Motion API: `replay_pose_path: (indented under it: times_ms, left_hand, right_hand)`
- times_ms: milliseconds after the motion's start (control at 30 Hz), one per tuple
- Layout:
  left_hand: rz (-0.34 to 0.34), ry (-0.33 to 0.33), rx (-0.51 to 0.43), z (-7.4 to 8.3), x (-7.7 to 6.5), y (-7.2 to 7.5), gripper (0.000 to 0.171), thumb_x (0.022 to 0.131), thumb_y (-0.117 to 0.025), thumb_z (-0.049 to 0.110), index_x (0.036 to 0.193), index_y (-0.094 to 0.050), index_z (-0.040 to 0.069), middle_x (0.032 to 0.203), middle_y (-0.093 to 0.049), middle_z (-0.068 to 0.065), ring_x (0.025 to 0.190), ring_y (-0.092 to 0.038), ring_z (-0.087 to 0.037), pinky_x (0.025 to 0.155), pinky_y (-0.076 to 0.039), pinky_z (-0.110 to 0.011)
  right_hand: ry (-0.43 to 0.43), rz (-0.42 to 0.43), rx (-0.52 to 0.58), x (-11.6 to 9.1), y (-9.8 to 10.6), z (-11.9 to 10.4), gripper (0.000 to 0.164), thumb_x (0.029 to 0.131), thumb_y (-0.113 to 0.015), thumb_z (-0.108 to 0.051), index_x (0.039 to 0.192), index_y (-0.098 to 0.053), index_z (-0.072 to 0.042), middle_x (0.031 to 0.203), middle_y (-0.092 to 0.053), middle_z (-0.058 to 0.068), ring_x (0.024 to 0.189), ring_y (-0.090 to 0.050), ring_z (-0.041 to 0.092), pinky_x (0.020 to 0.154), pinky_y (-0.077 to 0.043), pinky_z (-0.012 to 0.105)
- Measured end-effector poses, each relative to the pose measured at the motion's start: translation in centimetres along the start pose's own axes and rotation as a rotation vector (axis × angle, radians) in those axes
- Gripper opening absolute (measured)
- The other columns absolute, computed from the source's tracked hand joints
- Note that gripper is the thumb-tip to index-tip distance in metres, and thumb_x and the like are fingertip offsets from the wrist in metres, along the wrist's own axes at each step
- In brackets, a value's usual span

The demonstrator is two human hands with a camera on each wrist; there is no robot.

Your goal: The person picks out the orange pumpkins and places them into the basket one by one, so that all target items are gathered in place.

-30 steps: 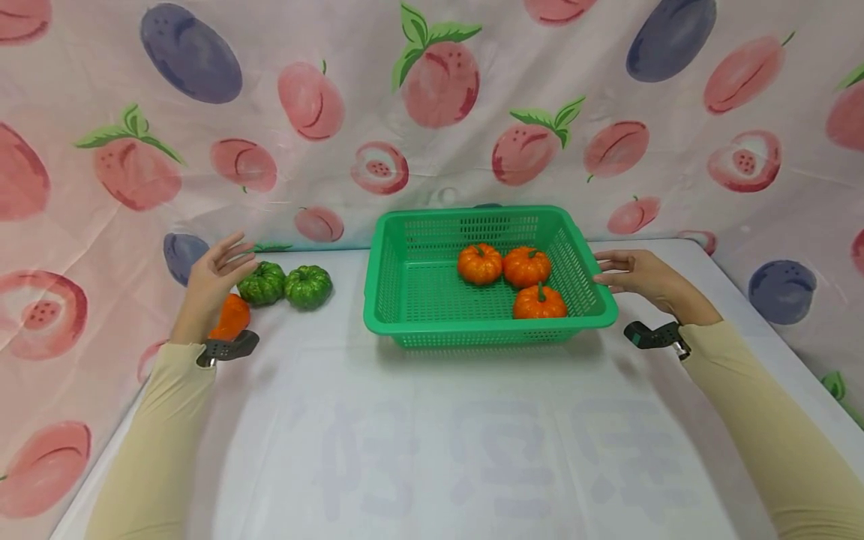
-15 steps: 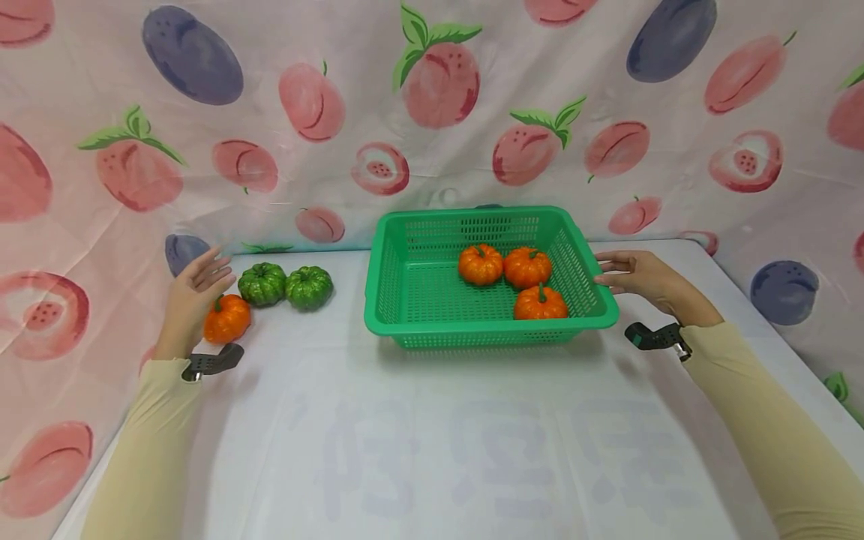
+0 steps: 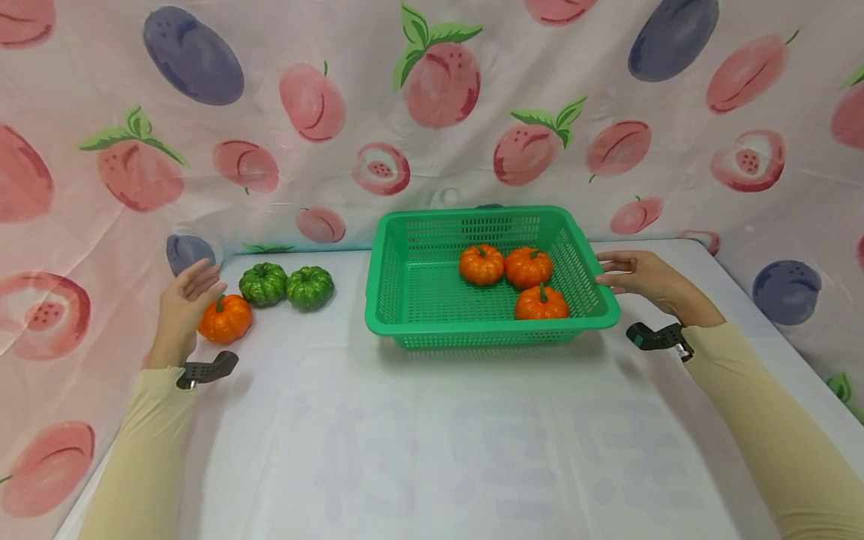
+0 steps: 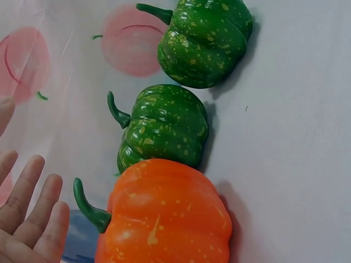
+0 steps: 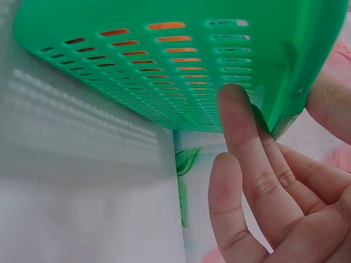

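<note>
My left hand (image 3: 178, 311) is beside an orange pumpkin (image 3: 226, 319) on the left of the table, holding nothing. In the left wrist view its fingers (image 4: 39, 216) are spread, apart from the pumpkin's green stem. Two speckled green pumpkins, one nearer (image 3: 263, 284) and one farther right (image 3: 310, 288), sit beyond the orange one. My right hand (image 3: 648, 281) is at the right side of a green plastic basket (image 3: 445, 328). In the right wrist view, fairly straight fingers (image 5: 235, 109) touch the basket's outer wall below the rim, with another digit against the rim.
Inside the basket lie three orange pumpkins, at the back left (image 3: 481, 265), back right (image 3: 529, 268) and front right (image 3: 541, 303). A white cloth (image 3: 432, 435) covers the table. Behind it hangs a fruit-print curtain (image 3: 432, 165).
My left hand has moved left and toward me, away from the green pumpkins, uncovering the orange pumpkin. The right hand and the basket stay in place.
</note>
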State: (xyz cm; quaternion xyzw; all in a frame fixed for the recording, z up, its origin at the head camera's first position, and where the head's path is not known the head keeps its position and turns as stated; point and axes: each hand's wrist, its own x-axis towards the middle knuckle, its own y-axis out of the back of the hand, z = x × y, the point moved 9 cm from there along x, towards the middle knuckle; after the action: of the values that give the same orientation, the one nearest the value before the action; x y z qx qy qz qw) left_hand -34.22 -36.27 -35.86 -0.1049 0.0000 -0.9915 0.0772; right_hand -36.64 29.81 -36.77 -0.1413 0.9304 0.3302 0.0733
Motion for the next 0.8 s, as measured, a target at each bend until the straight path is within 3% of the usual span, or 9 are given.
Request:
replay_pose_path:
  times_ms: [433,800]
  left_hand:
    - [0.06,0.096,0.055,-1.4,-0.6,1.5,0.066,0.087,-0.066,0.01,0.145,-0.037,0.012,0.114,-0.056,0.017,0.108,-0.05,0.006,0.085,-0.044,-0.001]
    - [0.103,0.174,0.203,-2.6,-0.8,2.8,0.064,0.089,-0.064,0.019,0.147,-0.035,0.019,0.144,-0.044,0.006,0.127,-0.042,-0.004,0.106,-0.032,-0.009]
  right_hand:
    - [-0.005,-0.025,0.003,-0.2,-0.2,-0.3,0.071,0.093,-0.059,-0.03,0.146,-0.026,0.003,0.141,-0.039,0.03,0.084,-0.053,-0.014,0.086,-0.053,0.02]
    - [-0.007,-0.019,-0.005,0.0,-0.1,-0.1,0.071,0.093,-0.059,-0.03,0.146,-0.027,0.003,0.14,-0.04,0.029,0.085,-0.053,-0.013,0.083,-0.052,0.018]
